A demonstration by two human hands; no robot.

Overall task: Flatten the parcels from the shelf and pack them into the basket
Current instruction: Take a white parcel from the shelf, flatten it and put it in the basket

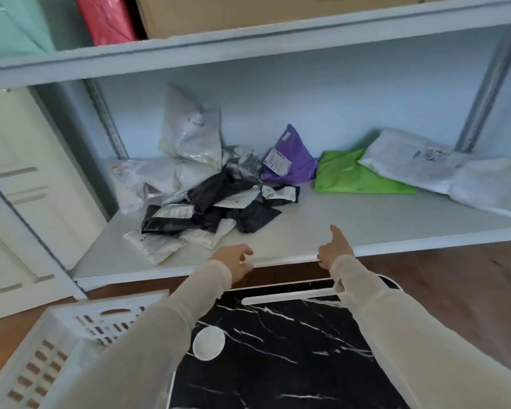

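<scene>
Neither grip has anything in it: our left hand (pixel 236 259) hangs over the front edge of the shelf (pixel 337 214) with its fingers loosely curled. Our right hand (pixel 335 249) reaches in beside it, one finger stretched toward the shelf's back and the rest tucked in, clutching nothing.

Now the goods! On the shelf's left half sits a heap of parcels (pixel 207 202), crumpled black and grey-white mailer bags with printed labels, lying every which way. At the shelf's back a tall white parcel (pixel 189 128) stands on end, long axis upright, leaning on the wall. Next along the shelf we have a purple parcel (pixel 292 160), also propped up, its narrow tip pointing upward and its label facing us. A green parcel (pixel 357 178) lies flat mid-shelf, long axis running along the shelf. Over its far corner, toward the shelf's right end, two white parcels (pixel 410 163) lie flat, slanting from back to front.

Below the shelf's left front corner we see the white slotted basket (pixel 71 335). Straight out from the shelf's front edge, beneath our sleeves, is the black marbled surface (pixel 292 349).
</scene>
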